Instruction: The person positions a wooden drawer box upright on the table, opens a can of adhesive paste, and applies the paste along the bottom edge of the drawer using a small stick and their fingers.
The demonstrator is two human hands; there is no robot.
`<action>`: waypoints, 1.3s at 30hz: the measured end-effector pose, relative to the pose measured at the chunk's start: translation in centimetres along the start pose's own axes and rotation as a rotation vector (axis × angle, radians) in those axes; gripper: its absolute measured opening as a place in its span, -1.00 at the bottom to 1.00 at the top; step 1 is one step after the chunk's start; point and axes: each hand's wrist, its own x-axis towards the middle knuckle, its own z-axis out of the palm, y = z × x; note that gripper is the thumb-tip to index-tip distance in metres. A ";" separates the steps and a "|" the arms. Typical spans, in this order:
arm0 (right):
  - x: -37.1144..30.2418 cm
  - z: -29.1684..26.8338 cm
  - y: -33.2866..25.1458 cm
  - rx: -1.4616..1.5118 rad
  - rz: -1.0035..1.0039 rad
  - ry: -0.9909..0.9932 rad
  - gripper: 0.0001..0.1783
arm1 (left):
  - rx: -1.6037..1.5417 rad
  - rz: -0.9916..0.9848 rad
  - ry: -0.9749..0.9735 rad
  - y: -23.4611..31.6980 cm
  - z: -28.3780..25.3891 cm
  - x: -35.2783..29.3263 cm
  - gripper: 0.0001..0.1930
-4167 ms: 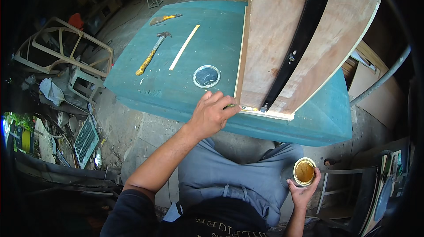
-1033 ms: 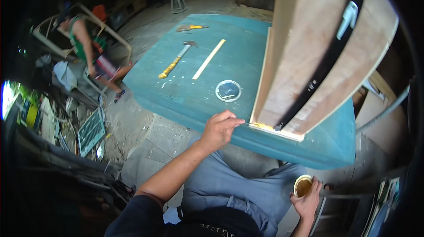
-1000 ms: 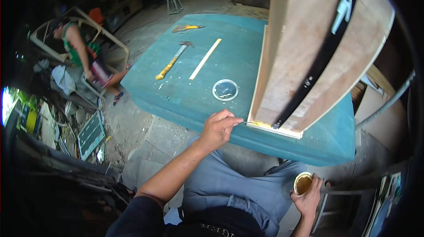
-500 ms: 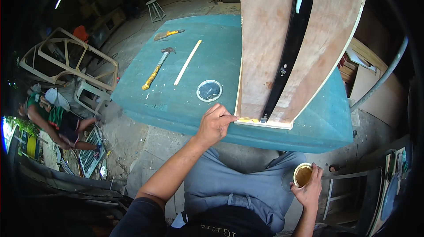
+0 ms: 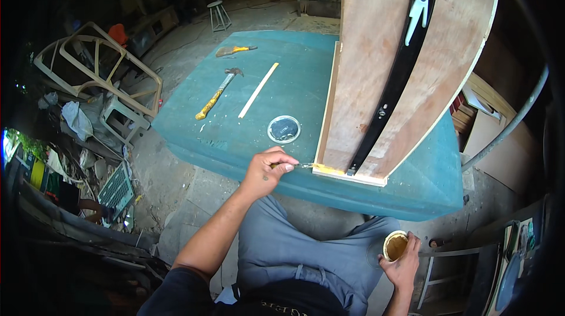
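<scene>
Pinched in my left hand (image 5: 266,176) is a small thin brush (image 5: 305,165), its tip at the lower left corner of a plywood drawer (image 5: 369,74). A smear of yellow glue (image 5: 329,169) lies along the drawer's near edge. Running up the plywood is a black drawer slide (image 5: 395,83) with a pale green plastic lever (image 5: 418,17). At the lower right, my right hand (image 5: 404,267) is wrapped round a small open tub (image 5: 395,246) of yellowish-brown glue, held over my right thigh.
On the teal-covered table (image 5: 294,80) lie a claw hammer (image 5: 218,93), a yellow-handled tool (image 5: 236,51), a thin wood strip (image 5: 259,90) and a round lid (image 5: 283,129). Wooden chair frames (image 5: 97,68) and a stool (image 5: 219,17) stand beyond. Boards (image 5: 488,139) lean at right.
My left hand has drawn back leftward from the drawer corner, and the brush now shows. The whole view has shifted. At far left, the person in green is mostly out of sight.
</scene>
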 end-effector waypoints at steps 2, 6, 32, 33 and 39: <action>0.1 -0.2 -0.2 -0.004 0.007 -0.002 0.18 | -0.048 -0.047 0.008 0.9 -0.3 -0.1 -0.85; 0.1 -0.2 -0.1 -0.007 0.011 -0.008 0.18 | -0.104 -0.046 0.004 2.3 -0.5 -0.2 -0.87; -0.3 -0.2 0.1 0.032 0.023 0.023 0.13 | 0.245 0.156 0.042 -0.6 2.1 -1.2 -0.80; -0.4 -0.2 0.2 0.038 0.015 0.032 0.13 | 0.254 0.178 0.030 -0.7 2.1 -1.1 -0.78; -0.4 -0.1 0.3 0.040 0.005 0.036 0.14 | 0.263 0.177 -0.005 -1.2 2.1 0.1 -0.82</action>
